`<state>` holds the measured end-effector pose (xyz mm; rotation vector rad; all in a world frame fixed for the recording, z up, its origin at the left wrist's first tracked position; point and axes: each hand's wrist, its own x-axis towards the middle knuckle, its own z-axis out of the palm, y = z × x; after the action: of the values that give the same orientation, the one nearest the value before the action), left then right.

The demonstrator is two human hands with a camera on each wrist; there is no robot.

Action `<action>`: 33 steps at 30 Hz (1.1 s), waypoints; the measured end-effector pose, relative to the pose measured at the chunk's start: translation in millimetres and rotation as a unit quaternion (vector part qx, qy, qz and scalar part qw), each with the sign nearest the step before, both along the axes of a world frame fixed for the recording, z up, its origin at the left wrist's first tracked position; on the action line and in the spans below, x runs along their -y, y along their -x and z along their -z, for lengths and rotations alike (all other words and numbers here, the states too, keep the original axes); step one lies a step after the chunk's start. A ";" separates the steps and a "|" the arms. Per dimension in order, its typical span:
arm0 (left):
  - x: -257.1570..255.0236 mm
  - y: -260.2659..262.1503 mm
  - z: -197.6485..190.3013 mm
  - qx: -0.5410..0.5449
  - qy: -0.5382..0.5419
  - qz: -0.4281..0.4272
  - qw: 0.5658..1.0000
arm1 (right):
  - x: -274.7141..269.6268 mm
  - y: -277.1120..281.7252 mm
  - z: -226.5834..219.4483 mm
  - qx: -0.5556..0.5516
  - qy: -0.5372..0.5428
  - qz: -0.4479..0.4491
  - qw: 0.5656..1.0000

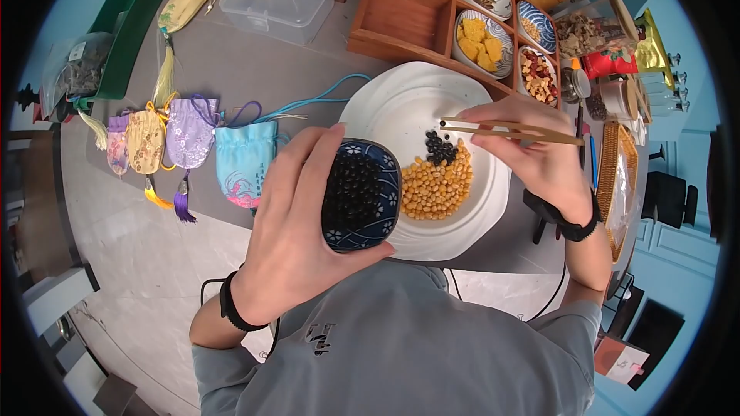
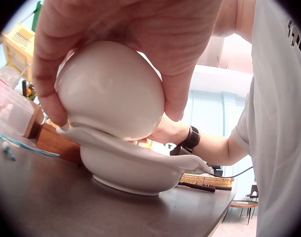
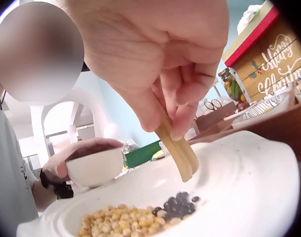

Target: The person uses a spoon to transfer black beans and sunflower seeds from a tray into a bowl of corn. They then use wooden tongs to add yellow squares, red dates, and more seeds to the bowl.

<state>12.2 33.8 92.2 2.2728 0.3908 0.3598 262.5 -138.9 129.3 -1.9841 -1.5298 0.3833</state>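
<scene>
My left hand (image 1: 287,219) grips a small bowl (image 1: 387,212), patterned dark blue inside and white outside, at the left rim of a large white dish (image 1: 368,104). Black beans (image 1: 353,192) fill the bowl, which tips toward the dish. In my right hand (image 1: 543,150) are wooden tongs (image 1: 532,132), pinched between thumb and fingers, their tips over the dish. A black bean (image 1: 443,123) shows at the tips in the head view. Below them, a small pile of black beans (image 3: 177,205) lies against a larger heap of yellow beans (image 1: 435,189) inside the dish.
Behind the dish stands a wooden compartment box (image 1: 401,8) with small bowls of dried foods. Drawstring pouches (image 1: 245,158) lie at left, near a clear plastic box (image 1: 281,0) and a green tray (image 1: 131,23). Jars (image 1: 597,31) and a woven basket (image 1: 613,200) are at right.
</scene>
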 end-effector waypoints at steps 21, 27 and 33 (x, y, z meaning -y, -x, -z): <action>0.6 -0.8 -0.3 0.019 0.000 0.006 1.000 | -3.4 26.8 -30.4 -0.068 -0.103 -0.049 0.991; 0.2 -0.3 -0.4 0.008 0.003 0.003 1.000 | 11.0 -0.1 -13.0 -0.018 0.007 0.038 0.999; 0.2 0.1 1.4 0.003 0.004 0.001 1.000 | 9.4 0.1 -2.2 -0.011 0.040 -0.010 0.999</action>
<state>12.1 33.7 90.8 2.2634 0.3864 0.3639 262.4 -148.3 131.5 -2.0192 -1.5447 0.4788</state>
